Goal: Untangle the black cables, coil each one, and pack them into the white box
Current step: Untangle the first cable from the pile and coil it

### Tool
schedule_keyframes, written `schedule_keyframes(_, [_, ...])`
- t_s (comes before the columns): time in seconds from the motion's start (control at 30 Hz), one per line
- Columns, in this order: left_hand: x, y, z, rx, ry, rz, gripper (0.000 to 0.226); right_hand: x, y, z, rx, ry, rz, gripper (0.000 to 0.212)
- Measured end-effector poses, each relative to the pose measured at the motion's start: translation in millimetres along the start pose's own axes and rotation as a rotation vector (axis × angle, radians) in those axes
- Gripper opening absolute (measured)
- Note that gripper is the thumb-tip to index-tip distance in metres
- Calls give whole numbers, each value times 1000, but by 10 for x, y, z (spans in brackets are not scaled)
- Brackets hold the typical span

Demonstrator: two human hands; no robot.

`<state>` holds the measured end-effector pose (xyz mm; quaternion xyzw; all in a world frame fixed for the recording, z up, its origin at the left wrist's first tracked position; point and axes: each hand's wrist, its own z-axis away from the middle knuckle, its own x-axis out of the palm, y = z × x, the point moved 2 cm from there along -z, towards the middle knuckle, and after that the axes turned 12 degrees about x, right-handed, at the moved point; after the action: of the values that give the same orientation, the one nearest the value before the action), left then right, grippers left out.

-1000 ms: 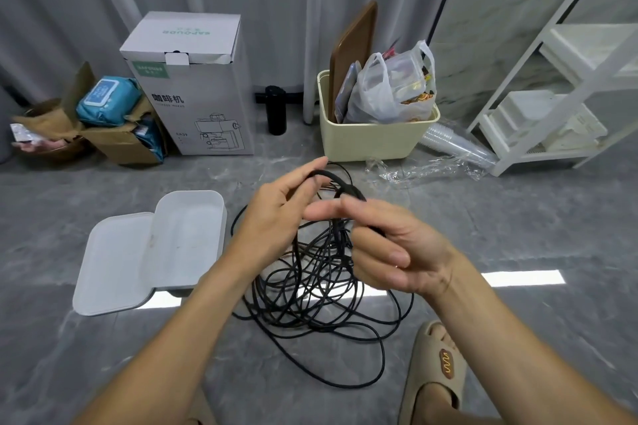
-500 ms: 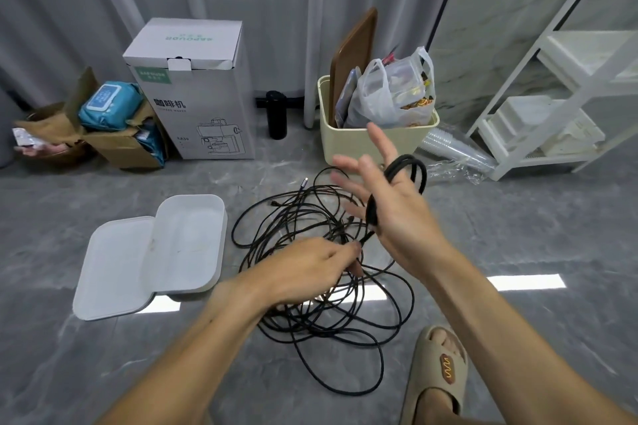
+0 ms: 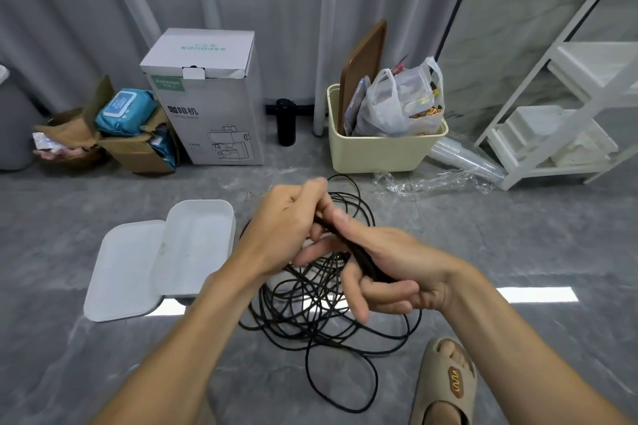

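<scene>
Left hand: the left hand has come up from the pile, fingers pinching the thin black cable.
Right hand: the right hand curls round its coil.
Meaning: another loop going on; open white plastic box, left of centre, holds nothing yet.

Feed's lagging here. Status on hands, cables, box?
Left hand and right hand both grip one coiled cable. Tangle on floor beneath. Box open, empty. Nothing blocking.
</scene>
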<state>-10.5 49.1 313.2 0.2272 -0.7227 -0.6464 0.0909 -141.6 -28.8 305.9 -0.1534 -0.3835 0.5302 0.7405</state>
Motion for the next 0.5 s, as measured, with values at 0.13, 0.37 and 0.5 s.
schedule_keyframes(0.13, [64,37,-27,65,3,83,44,-15,28,-19,-98,-286,-135,59])
schedule_keyframes(0.37, [114,-72,-30,64,24,313,31,-74,-33,-92,-283,-567,-550,45])
schedule_keyframes(0.5, [189,-113,2,26,25,425,38,-50,-50,-64,-349,-615,-592,48])
